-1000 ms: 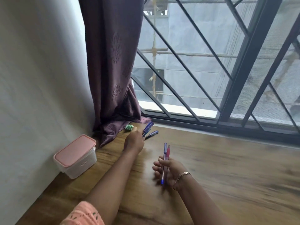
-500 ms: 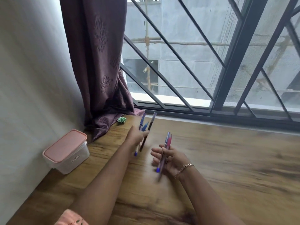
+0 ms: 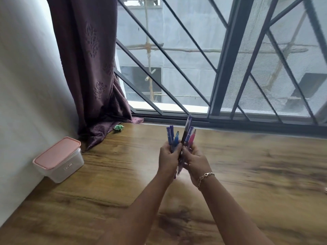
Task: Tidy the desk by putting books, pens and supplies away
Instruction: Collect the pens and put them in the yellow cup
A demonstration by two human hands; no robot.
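A bundle of several pens (image 3: 180, 137), mostly blue with one pink and one dark, stands upright above the middle of the wooden desk (image 3: 247, 174). My left hand (image 3: 168, 158) grips the blue pens on the left of the bundle. My right hand (image 3: 196, 160), with a bracelet at the wrist, holds the pink and blue pens on the right. The two hands touch, pressing the pens together. The pens' lower tips stick out below the hands.
A clear plastic box with a pink lid (image 3: 58, 159) sits by the wall at the left. A small green crumpled thing (image 3: 118, 127) lies at the foot of the purple curtain (image 3: 92, 68). A barred window (image 3: 221, 59) runs along the desk's far edge.
My left hand picked the blue pens up from near the curtain and brought them to my right hand. Both hands now hold all the pens together as one upright bundle.
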